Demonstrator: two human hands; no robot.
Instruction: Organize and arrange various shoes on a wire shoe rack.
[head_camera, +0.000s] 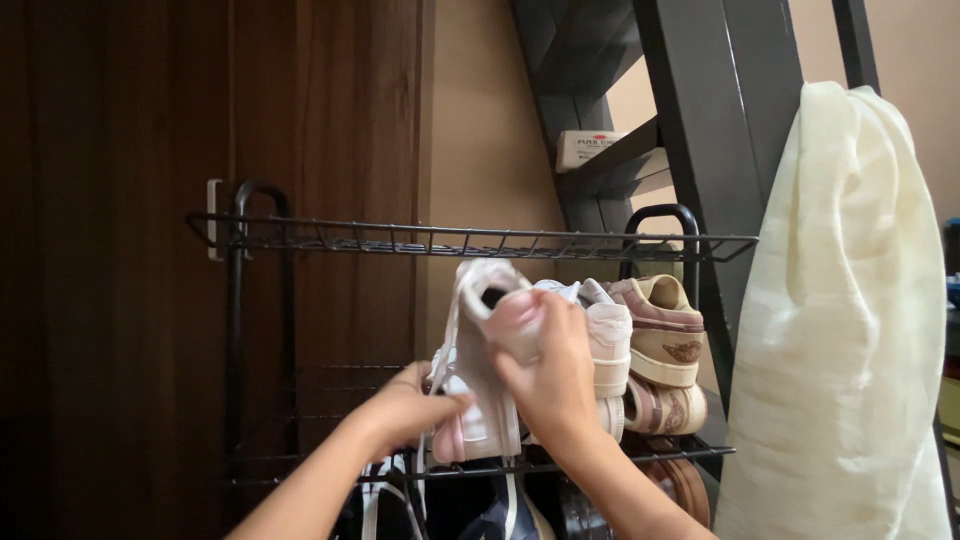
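Pink-white sneaker (485, 370) held toe-down, heel up, in front of the middle shelf (330, 468) of a black wire shoe rack (240, 330), its toe end about level w/ the shelf wire. Right hand (545, 375) wrapped round the heel/collar area, fingers closed on the upper, thumb over the opening edge. Left hand (410, 405) lower down at the side by the laces, fingers curled against the shoe; looks like a pinch on lace or side panel but can't tell exactly. Shoe prob light, one hand carries it easily. Upper soft and gives under the fingers, sole stiffer, so firmest hold is heel counter or sole edge. Laces hang loose, could snag in the wire. Not fragile, not slippery by the look. Just beside it to the right: a white sneaker (605, 350), then a tan-pink pair (665, 340) stacked on the same shelf. Top shelf (470, 240) w/ nothing seen on it. Darker shoes (500, 510) on the level below, partly hidden. Cream cloth (850, 330) hangs at right off a dark stair frame (720, 110); wooden door (150, 200) at left
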